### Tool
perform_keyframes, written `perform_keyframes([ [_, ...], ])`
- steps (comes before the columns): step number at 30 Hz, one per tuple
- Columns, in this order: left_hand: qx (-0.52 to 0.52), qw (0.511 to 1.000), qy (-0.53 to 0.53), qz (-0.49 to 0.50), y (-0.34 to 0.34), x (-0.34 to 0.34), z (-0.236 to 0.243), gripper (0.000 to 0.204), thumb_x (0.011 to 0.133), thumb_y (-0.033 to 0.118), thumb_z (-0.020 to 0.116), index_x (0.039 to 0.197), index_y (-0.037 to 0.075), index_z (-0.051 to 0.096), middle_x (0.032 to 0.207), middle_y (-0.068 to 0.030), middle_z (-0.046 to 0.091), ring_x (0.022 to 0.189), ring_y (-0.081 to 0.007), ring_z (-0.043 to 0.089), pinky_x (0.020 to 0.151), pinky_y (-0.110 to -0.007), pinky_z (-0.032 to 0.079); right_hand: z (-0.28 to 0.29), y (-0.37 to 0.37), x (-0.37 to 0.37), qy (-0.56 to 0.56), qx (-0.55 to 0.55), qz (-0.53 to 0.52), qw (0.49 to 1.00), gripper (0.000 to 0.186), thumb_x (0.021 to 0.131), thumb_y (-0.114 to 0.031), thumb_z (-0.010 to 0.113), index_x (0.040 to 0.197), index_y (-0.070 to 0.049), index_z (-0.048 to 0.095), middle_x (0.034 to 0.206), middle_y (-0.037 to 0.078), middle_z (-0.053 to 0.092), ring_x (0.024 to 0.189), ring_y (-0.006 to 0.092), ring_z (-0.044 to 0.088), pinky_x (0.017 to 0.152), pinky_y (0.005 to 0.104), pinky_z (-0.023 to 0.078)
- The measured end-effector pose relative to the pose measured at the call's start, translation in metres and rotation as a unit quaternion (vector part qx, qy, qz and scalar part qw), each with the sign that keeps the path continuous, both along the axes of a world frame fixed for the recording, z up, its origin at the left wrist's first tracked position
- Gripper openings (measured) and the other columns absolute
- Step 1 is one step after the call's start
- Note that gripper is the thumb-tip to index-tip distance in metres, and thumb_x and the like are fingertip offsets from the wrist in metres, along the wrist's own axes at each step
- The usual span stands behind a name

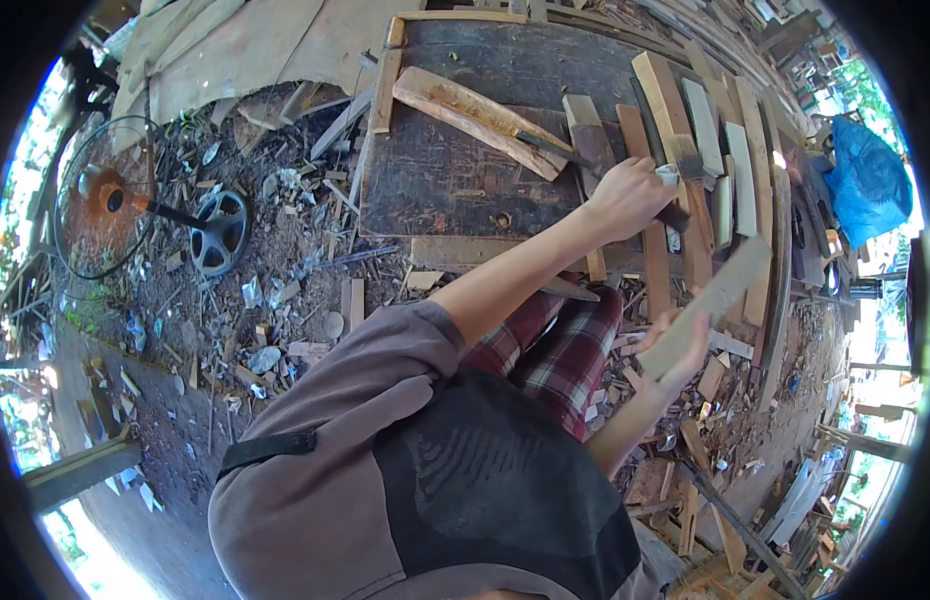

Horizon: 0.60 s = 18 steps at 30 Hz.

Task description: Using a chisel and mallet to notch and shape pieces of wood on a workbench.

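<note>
My left hand (627,197) reaches over the dark wooden workbench (435,180) and is closed around a dark-handled tool (675,216); a dark blade (550,148) lies just beyond it, and whether it belongs to that tool I cannot tell. My right hand (682,345) is lower, beside my plaid-trousered knees (560,350), gripping a pale wooden slat (720,295) that tilts up to the right. A rough reddish wood slab (470,112) lies across the bench top.
Several planks and slats (705,130) lean along the bench's right side. Wood chips and offcuts (285,300) litter the dirt ground. A fan with an orange hub (110,195) and its round base (220,232) sits at left. A blue tarp (865,180) hangs at far right.
</note>
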<state>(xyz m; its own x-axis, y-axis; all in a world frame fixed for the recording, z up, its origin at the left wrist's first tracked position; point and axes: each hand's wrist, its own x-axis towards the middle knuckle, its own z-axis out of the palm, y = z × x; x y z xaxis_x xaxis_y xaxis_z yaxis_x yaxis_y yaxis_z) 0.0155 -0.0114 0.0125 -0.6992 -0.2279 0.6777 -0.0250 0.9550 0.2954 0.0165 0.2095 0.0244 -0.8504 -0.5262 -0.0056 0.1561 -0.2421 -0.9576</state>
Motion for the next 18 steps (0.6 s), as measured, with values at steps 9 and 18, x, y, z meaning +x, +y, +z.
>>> perform_keyframes([
  [9, 0.082, 0.996, 0.025, 0.035, -0.009, -0.014, 0.034, 0.034, 0.065, 0.019, 0.076, 0.097, 0.013, 0.065, 0.074, -0.0077, 0.065, 0.084, -0.028, 0.061, 0.078, -0.039, 0.049, 0.007, 0.028, 0.005, 0.02, 0.037, 0.014, 0.999, 0.05, 0.096, -0.033, 0.044, 0.136, -0.003, 0.038, 0.065, 0.009, 0.048, 0.035, 0.0155, 0.042, 0.034, 0.0278, 0.039],
  [18, 0.037, 0.993, 0.058, -0.096, 0.001, 0.027, 0.045, 0.026, 0.07, 0.016, 0.074, 0.094, 0.015, 0.065, 0.082, -0.0041, 0.065, 0.087, -0.0256, 0.06, 0.079, -0.038, 0.05, 0.002, 0.027, 0.032, 0.026, 0.058, 0.042, 0.997, 0.048, 0.096, -0.03, 0.045, 0.136, -0.005, 0.037, 0.066, 0.01, 0.05, 0.035, 0.0164, 0.043, 0.034, 0.0279, 0.04],
])
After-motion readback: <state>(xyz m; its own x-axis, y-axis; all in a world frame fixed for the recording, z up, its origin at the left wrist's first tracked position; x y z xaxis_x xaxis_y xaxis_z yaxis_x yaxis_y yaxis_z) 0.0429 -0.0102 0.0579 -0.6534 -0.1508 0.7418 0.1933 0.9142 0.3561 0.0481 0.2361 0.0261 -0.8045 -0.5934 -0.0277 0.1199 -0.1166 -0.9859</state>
